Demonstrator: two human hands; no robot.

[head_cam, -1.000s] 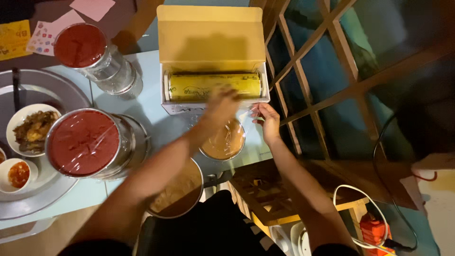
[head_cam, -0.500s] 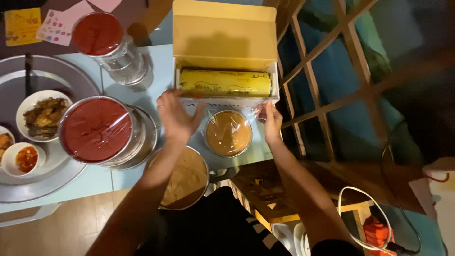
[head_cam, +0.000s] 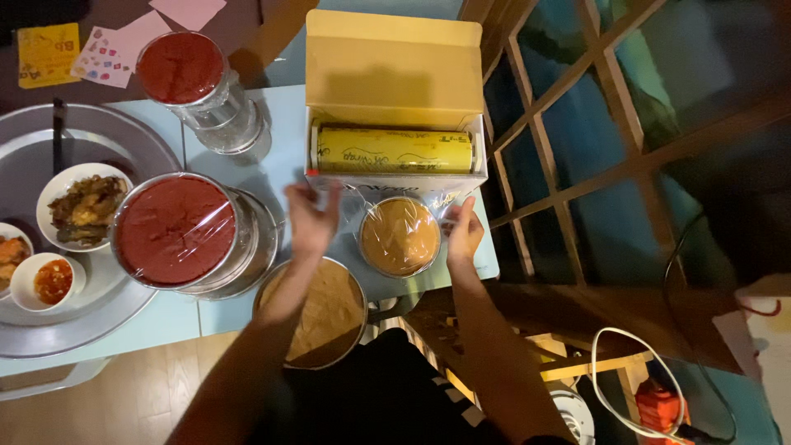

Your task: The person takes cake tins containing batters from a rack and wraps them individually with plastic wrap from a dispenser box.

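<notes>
A yellow roll of cling film [head_cam: 394,149] lies in an open yellow box [head_cam: 394,58] on the pale blue table. In front of it stands a small round bowl of tan paste [head_cam: 400,236] with clear film stretched over it. My left hand [head_cam: 309,221] pinches the film's left edge, just left of the bowl. My right hand [head_cam: 463,233] pinches the film at the bowl's right side. A larger uncovered metal bowl of tan paste [head_cam: 321,313] sits under my left forearm.
A film-covered bowl of red paste [head_cam: 175,231] sits to the left, another red-topped jar [head_cam: 185,70] behind it. A round metal tray [head_cam: 124,297] holds small bowls of food [head_cam: 81,204]. A wooden lattice [head_cam: 568,140] stands on the right, with a white cable [head_cam: 634,379] and an orange object [head_cam: 662,408] below.
My left hand has drawn back from the box to the left of the small bowl, spreading film over it. My right hand stayed at the bowl's right side.
</notes>
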